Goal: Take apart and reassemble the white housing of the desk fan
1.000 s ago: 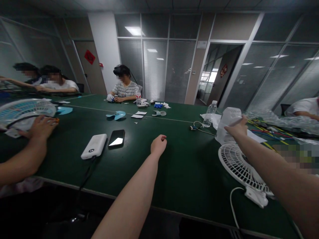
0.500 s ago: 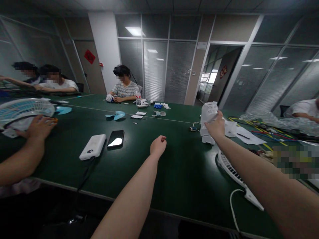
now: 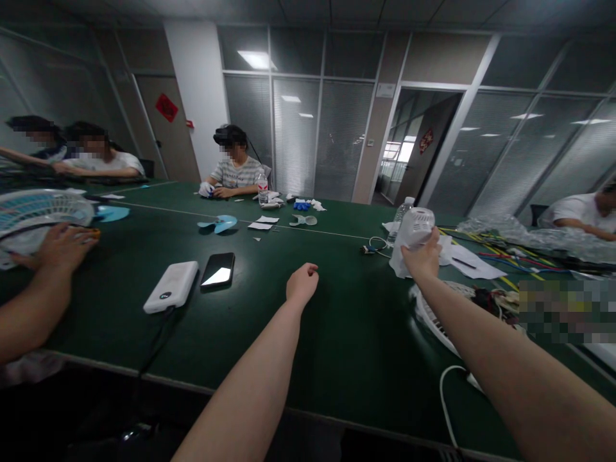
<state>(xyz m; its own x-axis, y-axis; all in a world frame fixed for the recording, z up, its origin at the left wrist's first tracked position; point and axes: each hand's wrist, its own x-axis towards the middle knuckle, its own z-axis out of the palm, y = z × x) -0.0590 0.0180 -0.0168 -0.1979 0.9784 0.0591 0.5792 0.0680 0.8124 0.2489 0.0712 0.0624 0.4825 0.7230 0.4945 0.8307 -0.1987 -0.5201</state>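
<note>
My right hand (image 3: 424, 256) grips a white plastic fan housing (image 3: 414, 234) with vent slots at its top, tilted over the right part of the table. Behind it a clear water bottle (image 3: 398, 221) is partly covered. Under my right forearm lies a white fan grille (image 3: 440, 321), largely hidden by the arm, with a white cable (image 3: 445, 398) hanging towards the table edge. My left hand (image 3: 302, 284) rests at mid-table, fingers curled in, with nothing seen in it. To its left are a black phone (image 3: 218, 269) and a white power bank (image 3: 172, 287).
Blue fan blades (image 3: 219, 224), clear blades (image 3: 303, 220) and paper slips (image 3: 264, 222) lie across the green table (image 3: 346, 346). At left, another person's hand (image 3: 65, 247) touches a fan cage (image 3: 43, 208). Cables and plastic wrap (image 3: 510, 231) spread at right. Other people sit around.
The fan housing went from upright to tilted, and my right hand shifted slightly right and lower with it. The bottle behind has come into sight. My left hand stays curled on the table.
</note>
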